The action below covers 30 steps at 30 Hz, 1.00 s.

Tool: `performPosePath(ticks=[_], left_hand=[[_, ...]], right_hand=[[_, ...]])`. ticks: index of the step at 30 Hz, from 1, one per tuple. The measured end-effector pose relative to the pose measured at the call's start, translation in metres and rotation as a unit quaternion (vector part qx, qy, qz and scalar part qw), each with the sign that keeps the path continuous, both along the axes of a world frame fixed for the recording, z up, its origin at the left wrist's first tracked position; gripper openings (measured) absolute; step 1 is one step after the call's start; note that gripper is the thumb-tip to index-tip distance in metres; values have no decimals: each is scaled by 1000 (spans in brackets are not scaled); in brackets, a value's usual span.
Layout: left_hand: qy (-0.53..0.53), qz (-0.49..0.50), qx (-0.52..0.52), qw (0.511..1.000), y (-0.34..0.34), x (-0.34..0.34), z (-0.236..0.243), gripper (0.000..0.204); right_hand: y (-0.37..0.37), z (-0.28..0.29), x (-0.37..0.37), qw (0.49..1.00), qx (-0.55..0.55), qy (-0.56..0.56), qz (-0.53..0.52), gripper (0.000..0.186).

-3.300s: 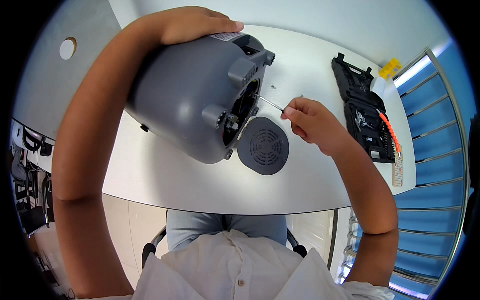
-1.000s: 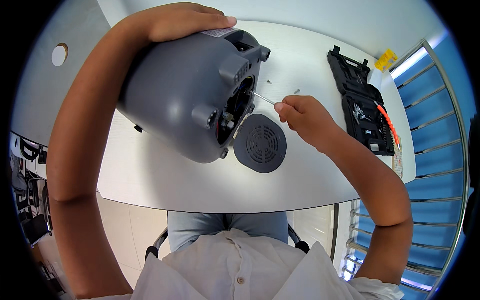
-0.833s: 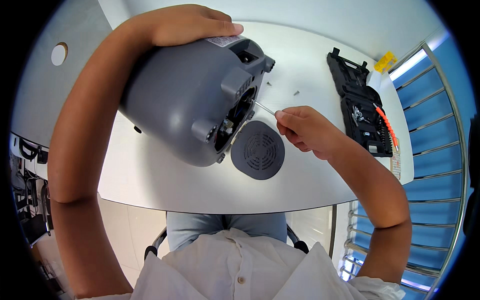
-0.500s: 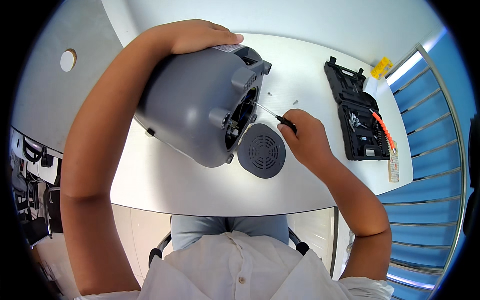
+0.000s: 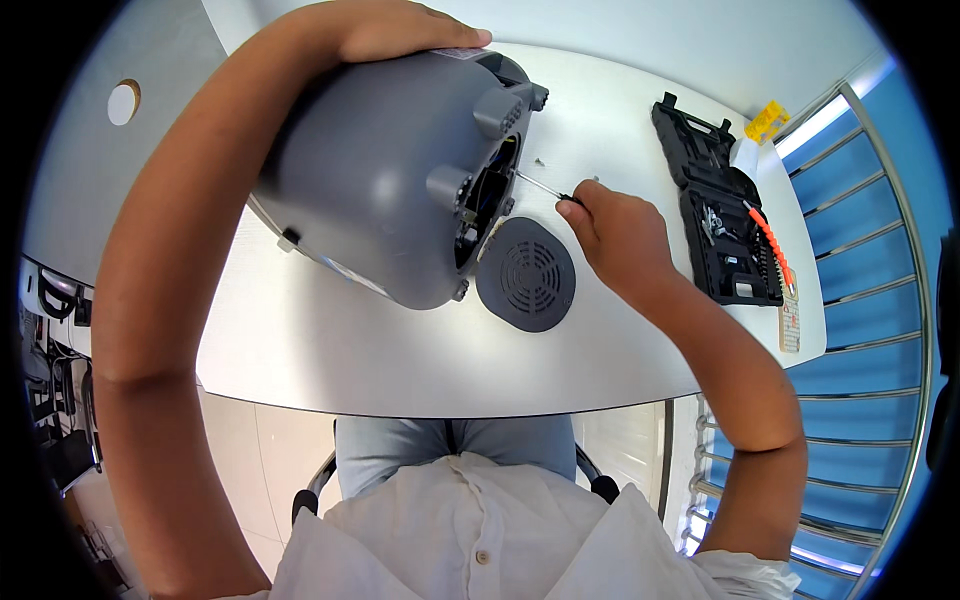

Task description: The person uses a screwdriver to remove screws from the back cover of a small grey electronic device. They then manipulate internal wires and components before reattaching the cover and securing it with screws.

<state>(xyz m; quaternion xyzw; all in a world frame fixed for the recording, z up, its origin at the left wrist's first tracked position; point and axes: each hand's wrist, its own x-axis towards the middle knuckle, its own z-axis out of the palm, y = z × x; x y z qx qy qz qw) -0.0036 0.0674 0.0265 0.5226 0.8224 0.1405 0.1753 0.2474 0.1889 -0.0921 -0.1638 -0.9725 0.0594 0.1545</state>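
A grey rounded appliance (image 5: 380, 190), like a rice cooker, lies on its side with its footed base turned to the right. An opening in that base (image 5: 484, 205) shows wires and parts inside. My left hand (image 5: 400, 30) lies stretched over the appliance's far upper side; some of its fingers are hidden. My right hand (image 5: 625, 232) is closed on the dark handle of a screwdriver (image 5: 545, 187), whose metal shaft points left into the opening; its tip cannot be made out. Just below sits a dark slotted cover (image 5: 526, 275), flat on the table.
The white table (image 5: 420, 370) holds an open black tool case (image 5: 725, 240) on the right, with bits and an orange flexible shaft (image 5: 768, 245). A remote control (image 5: 789, 325) lies beside it. A small screw (image 5: 539, 162) rests near the base. Metal railing (image 5: 865, 275) runs along the right.
The whole scene sits higher in the picture. My right hand covers more of the screwdriver's handle; its shaft still points into the opening. My left hand stays on the appliance.
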Motion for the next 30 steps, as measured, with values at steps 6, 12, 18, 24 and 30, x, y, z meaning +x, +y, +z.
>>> performPosePath(ticks=[6, 12, 18, 24, 30], left_hand=[[-28, -19, 2, 999, -6, 13, 3, 58], [-20, -49, 54, 997, -11, 16, -3, 51], [-6, -17, 16, 1000, -11, 13, 3, 68], [-3, -12, 5, 1000, -9, 6, 3, 72], [10, -22, 62, 998, -8, 10, -4, 48]], right_hand=[[9, 19, -3, 888, -443, -112, -47, 35], [15, 6, 9, 594, -794, -128, 4, 33], [-8, 8, 11, 887, -462, -13, -28, 17], [-9, -10, 9, 970, 181, 157, 50, 21], [-5, -10, 6, 996, -64, 59, 10, 27]])
